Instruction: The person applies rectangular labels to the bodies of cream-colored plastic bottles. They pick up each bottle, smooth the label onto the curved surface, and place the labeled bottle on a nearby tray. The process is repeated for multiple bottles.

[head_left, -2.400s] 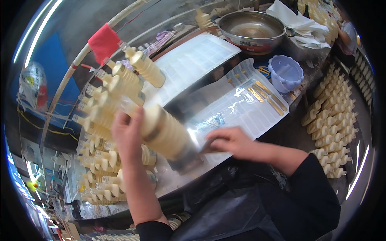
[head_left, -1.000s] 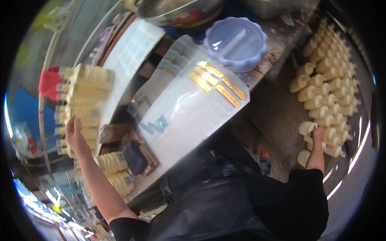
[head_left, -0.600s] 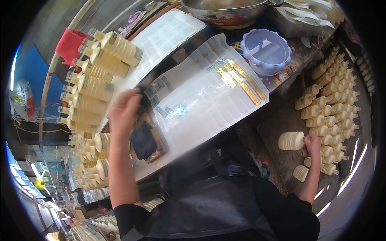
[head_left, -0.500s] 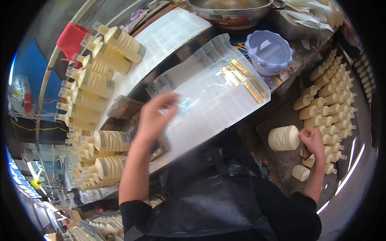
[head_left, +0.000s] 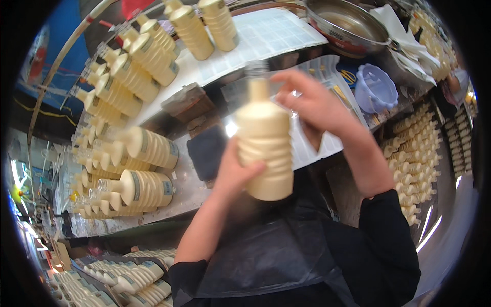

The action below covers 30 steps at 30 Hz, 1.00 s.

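Note:
A cream, ribbed plastic bottle (head_left: 268,153) with a long neck and a clear threaded top stands nearly upright in front of me, slightly blurred. My left hand (head_left: 238,171) is closed round the lower left of its body, thumb across the front. Beside the bottle's neck is my right hand (head_left: 312,105), its index finger reaching toward the neck and the other fingers bent. A brown flat piece (head_left: 312,138) sticks out below the right palm, apparently held there; its kind is unclear. Behind the bottle, a white sheet (head_left: 304,151) bearing gold labels is partly hidden.
Rows of labelled cream bottles (head_left: 151,189) stand on the left of the table, and more (head_left: 414,169) fill the floor at right. A dark block (head_left: 207,153) lies near my left hand. A lavender tub (head_left: 376,89) and a metal basin (head_left: 353,25) sit at the back.
My right hand has come from the floor at right to above the table, and the bottle is now before me. My left hand has moved down and grips it. The view has shifted.

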{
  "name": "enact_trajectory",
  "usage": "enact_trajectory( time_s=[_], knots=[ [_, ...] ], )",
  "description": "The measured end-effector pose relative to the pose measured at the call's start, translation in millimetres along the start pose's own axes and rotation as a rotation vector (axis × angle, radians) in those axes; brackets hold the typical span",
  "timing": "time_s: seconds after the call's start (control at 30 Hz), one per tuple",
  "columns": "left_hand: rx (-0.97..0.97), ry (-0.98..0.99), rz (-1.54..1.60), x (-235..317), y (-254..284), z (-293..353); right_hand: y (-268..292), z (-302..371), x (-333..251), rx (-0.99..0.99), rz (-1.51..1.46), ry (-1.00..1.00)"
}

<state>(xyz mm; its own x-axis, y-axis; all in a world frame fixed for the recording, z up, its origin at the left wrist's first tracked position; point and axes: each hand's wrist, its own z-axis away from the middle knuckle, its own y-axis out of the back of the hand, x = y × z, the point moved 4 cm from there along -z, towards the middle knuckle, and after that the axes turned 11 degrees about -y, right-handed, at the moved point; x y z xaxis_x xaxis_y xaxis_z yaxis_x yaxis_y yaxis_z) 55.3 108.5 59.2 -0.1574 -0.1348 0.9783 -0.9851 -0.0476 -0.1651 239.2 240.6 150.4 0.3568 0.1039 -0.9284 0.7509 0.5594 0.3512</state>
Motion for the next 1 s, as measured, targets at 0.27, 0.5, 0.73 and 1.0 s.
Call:
enact_trajectory(
  time_s=[0.27,0.5,0.73,1.0],
  knots=[
    [0.444,0.042,0.008,17.2,103.4,-12.4,-152.4,-55.2,28.5,-0.259,-0.118,-0.145],
    [0.348,0.046,-0.215,14.3,124.5,-9.4,-135.9,-70.4,44.0,-0.267,0.099,-0.291],
    [0.405,0.091,-0.377,22.1,117.3,-8.6,211.6,-120.7,62.8,1.012,0.543,-0.002],
    [0.507,-0.051,-0.286,7.5,108.5,5.4,361.3,-187.3,130.8,0.427,0.636,-0.655]
  ],
)
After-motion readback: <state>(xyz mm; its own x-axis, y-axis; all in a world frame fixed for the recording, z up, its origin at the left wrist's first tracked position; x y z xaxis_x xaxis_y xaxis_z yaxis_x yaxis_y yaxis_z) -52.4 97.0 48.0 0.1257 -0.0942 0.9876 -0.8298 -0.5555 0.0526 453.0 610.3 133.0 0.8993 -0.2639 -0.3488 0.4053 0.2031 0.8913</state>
